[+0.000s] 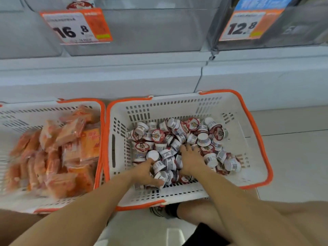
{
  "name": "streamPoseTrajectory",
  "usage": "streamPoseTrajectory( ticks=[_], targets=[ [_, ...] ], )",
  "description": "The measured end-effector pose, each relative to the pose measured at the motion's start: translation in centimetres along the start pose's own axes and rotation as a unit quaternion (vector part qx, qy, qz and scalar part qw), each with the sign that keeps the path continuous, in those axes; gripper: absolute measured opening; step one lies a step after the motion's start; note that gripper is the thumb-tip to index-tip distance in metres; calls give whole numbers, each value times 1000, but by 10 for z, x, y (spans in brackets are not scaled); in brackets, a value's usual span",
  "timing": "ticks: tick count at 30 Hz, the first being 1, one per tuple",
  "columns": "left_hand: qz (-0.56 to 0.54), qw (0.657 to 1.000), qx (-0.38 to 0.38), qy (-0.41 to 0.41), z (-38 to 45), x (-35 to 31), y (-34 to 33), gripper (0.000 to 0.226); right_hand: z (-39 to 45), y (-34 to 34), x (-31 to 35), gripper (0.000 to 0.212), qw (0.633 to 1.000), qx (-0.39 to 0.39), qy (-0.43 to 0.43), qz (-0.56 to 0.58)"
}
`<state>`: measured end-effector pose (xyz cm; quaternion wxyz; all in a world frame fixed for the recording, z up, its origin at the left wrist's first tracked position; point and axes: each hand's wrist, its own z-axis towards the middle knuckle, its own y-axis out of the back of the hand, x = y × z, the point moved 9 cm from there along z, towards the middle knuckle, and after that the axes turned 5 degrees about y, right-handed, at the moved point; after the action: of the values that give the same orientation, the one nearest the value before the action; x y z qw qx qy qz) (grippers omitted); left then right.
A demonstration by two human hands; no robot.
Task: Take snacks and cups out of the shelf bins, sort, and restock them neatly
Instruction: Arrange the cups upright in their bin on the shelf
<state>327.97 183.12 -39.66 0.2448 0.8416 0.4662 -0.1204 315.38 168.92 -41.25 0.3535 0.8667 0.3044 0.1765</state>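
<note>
Both hands reach into the white, orange-rimmed basket on the floor. Left hand curls its grip around small white cups at the pile's near edge. Right hand lies flat, fingers spread over the cups in the middle, gripping nothing. Beside it, touching on the left, a second basket holds orange snack packets.
</note>
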Motion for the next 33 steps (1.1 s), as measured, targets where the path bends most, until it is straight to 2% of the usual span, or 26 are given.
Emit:
streamPoseTrajectory(
  ticks=[4, 9, 12, 15, 17, 19, 22, 25, 28, 33],
  targets=[
    [-9, 999, -39, 5, 3, 0, -6, 108, 4, 8, 6, 107, 999, -26, 26, 0],
    [-48, 996, -73, 6, 2, 4, 3, 89, 3, 9, 4, 101, 998, 13, 46, 36],
    [-32, 998, -58, 16, -1, 5, 1, 86, 1, 15, 5, 86, 994, 16, 55, 91],
    [5, 999, -14, 30, -4, 5, -11, 101, 2, 18, 6, 75, 992, 20, 71, 105],
    [29, 999, -31, 28, -6, 3, -8, 108, 2, 11, 7, 75, 989, 44, 81, 113],
    [-7, 999, -44, 26, -6, 3, -4, 109, 1, 6, 9, 82, 987, 52, 84, 127],
    [-84, 995, -38, 23, -10, 4, -4, 102, 0, 7, 9, 86, 986, 37, 82, 141],
    [-102, 993, -51, 17, -16, 2, -4, 100, 0, 11, 12, 70, 981, 36, 93, 166],
    [-117, 990, -76, 10, -19, 0, 1, 81, -1, 19, 16, 51, 977, 34, 105, 183],
    [-113, 983, -142, 11, -26, 2, 15, 68, 2, 31, 16, 62, 973, 56, 105, 199]
  ],
)
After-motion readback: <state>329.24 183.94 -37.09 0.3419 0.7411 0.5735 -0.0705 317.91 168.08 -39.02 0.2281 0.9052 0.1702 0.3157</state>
